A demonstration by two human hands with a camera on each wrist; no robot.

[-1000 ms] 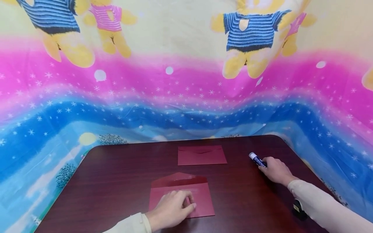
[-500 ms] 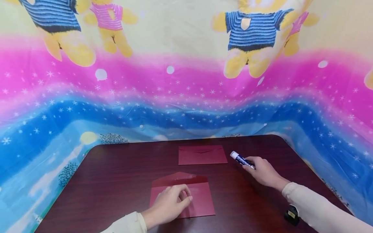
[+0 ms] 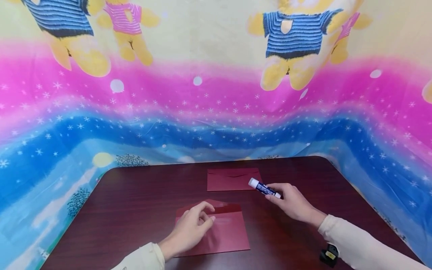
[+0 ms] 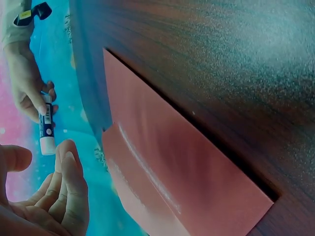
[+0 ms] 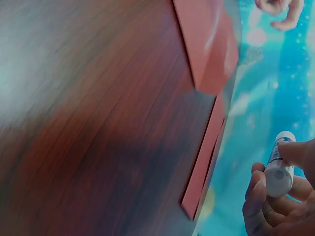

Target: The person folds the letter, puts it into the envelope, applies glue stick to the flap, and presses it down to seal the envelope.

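A capped glue stick (image 3: 264, 188), white with a dark blue label, is pinched between the thumb and fingers of my right hand (image 3: 293, 202), held up over the table. Its white end points left. My left hand (image 3: 190, 225) hovers over an envelope (image 3: 229, 232), fingers loosely bent and nothing between them. That red envelope lies with its flap (image 3: 233, 208) unfolded away from me. In the left wrist view, whitish glue-like streaks (image 4: 147, 167) run along the flap's fold. The right wrist view shows the glue stick (image 5: 279, 177) end-on in the fingers.
A second red envelope (image 3: 229, 180), flap folded down, lies farther back on the dark wooden table (image 3: 141, 198). A patterned cloth (image 3: 216, 93) hangs around the table's back and sides. A small black device (image 3: 329, 255) is at the right sleeve.
My right hand has carried the glue stick left, from the table's right side to in front of the far envelope. My left hand has shifted slightly left and up off the near envelope.
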